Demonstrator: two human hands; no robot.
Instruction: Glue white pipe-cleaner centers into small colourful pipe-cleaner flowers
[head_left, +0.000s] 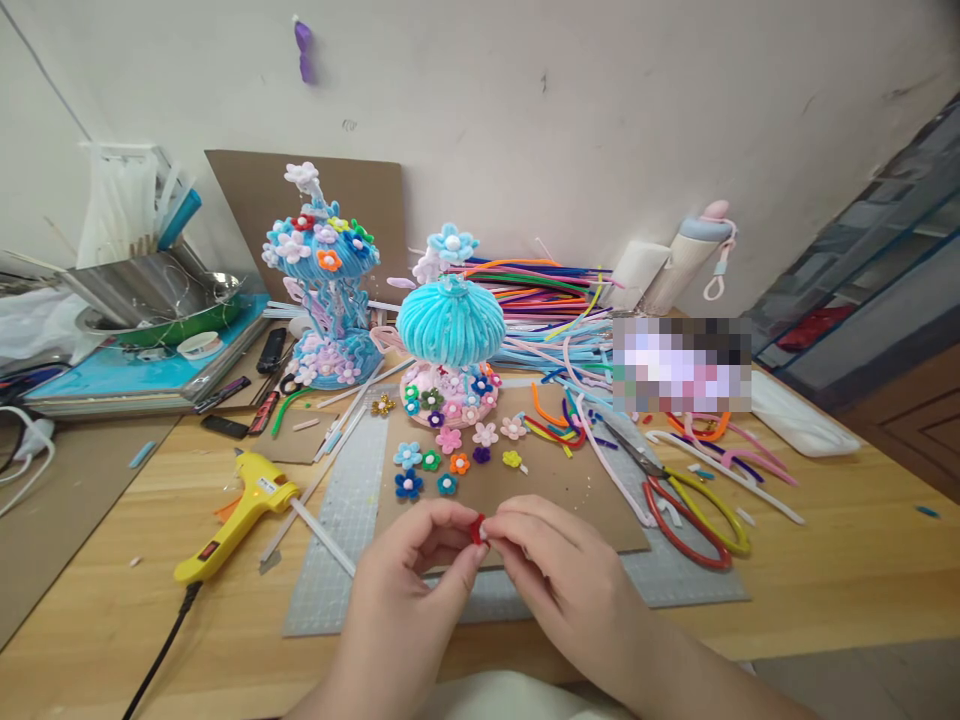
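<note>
My left hand [420, 590] pinches a small red pipe-cleaner piece [477, 528] between thumb and fingertips, low over the cardboard sheet [540, 500]. The fingertips of my right hand [566, 575] close on the same piece from the other side, where a bit of white shows. Its full shape is hidden by my fingers. Just beyond lie several fuzzy pipe-cleaner flowers, among them a dark blue flower [409, 485], an orange flower [460, 464] and a yellow flower [512, 459]. Behind them stands a turquoise domed pipe-cleaner ornament [450, 322] on a flower-covered pink base.
A yellow glue gun [240, 515] lies at the left, its cord running forward. Open scissors [675, 495] rest at the right on a grey cutting mat [330, 600]. Behind are a finished-looking blue flowered ornament [322, 255], bundled pipe cleaners [547, 295] and a bottle [686, 260].
</note>
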